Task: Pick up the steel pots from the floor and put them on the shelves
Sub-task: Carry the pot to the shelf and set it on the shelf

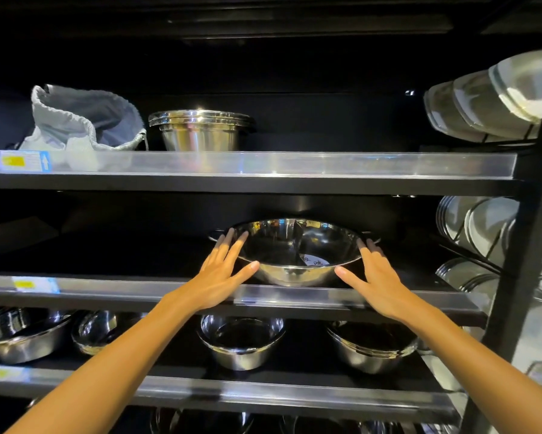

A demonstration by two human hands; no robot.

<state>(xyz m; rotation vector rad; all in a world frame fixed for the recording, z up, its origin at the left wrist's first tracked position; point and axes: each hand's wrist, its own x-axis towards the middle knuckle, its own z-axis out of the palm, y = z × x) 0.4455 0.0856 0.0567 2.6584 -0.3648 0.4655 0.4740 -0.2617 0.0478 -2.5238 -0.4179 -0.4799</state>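
Observation:
A wide, shiny steel pot with a divider inside sits on the middle shelf, right of centre. My left hand rests flat against its left side, fingers spread along the rim. On the opposite side my right hand does the same, fingers apart. Neither hand is closed around the pot; I cannot tell whether the palms press on it. Both forearms reach up from the bottom of the view.
The top shelf holds a stack of steel pots and a grey cloth bag. The shelf below holds several steel bowls. Racks of steel plates stand at the right behind a black upright post.

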